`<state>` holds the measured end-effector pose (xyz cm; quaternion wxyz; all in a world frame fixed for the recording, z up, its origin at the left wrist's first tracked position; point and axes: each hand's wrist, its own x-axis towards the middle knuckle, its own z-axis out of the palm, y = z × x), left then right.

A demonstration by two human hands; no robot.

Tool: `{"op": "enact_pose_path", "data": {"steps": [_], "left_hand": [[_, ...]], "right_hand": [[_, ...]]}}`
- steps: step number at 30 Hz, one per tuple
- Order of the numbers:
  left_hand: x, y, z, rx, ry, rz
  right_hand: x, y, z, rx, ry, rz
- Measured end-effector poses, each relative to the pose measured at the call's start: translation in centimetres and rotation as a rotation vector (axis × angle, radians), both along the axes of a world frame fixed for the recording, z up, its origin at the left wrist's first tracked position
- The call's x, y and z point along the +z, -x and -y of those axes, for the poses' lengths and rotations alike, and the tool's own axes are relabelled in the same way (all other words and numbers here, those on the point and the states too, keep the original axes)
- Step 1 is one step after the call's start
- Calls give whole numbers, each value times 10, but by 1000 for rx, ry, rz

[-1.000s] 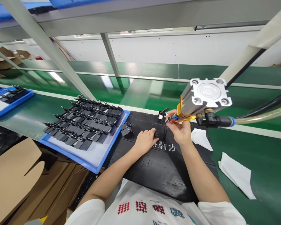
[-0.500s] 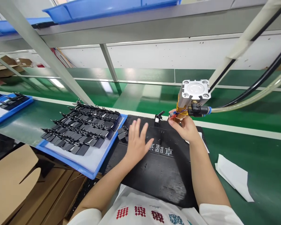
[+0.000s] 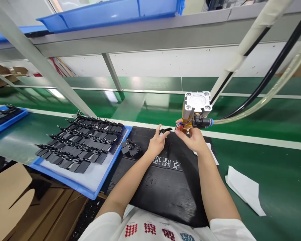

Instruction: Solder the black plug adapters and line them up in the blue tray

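Note:
My left hand (image 3: 157,144) has its thumb and fingers around a small black hinged part (image 3: 167,130) on the black mat (image 3: 165,187); the fingers partly cover it, and a dark flap sticks out to the right. My right hand (image 3: 194,139) is closed around the lower end of a pneumatic cylinder tool (image 3: 197,100) with a silver square top and yellow tape. A small red piece with thin wires shows by the right fingertips. The tool's underside is hidden by the hand. Left of my left hand, several similar black parts (image 3: 130,148) lie on the mat.
A blue tray (image 3: 95,192) holds rows of black parts to the left; another blue tray (image 3: 8,125) sits farther left. White paper (image 3: 243,187) lies on the green bench at right. Air hoses (image 3: 261,108) run from the tool. Cardboard (image 3: 7,201) stands lower left.
My left hand has moved right and forward from over the mat to the small black part, its spread fingers closing in around it. The right hand keeps its hold on the tool.

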<state>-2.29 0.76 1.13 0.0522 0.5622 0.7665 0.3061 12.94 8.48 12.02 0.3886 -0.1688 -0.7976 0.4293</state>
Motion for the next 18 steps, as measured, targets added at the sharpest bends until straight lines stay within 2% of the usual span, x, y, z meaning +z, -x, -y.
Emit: {"op": "enact_pose_path", "data": {"steps": [3, 6, 11, 15, 18], "left_hand": [[4, 4, 12, -42, -41, 109], [3, 12, 15, -69, -134, 345], [-7, 15, 13, 64, -67, 737], [-12, 12, 10, 123, -79, 788], [-11, 8, 11, 78, -108, 700]], "right_hand": [[-2, 2, -1, 3, 20, -11], [-6, 4, -1, 2, 56, -34], [-15, 11, 5, 14, 185, -174], [-17, 17, 16, 31, 209, -233], [-19, 19, 23, 40, 189, -245]]}}
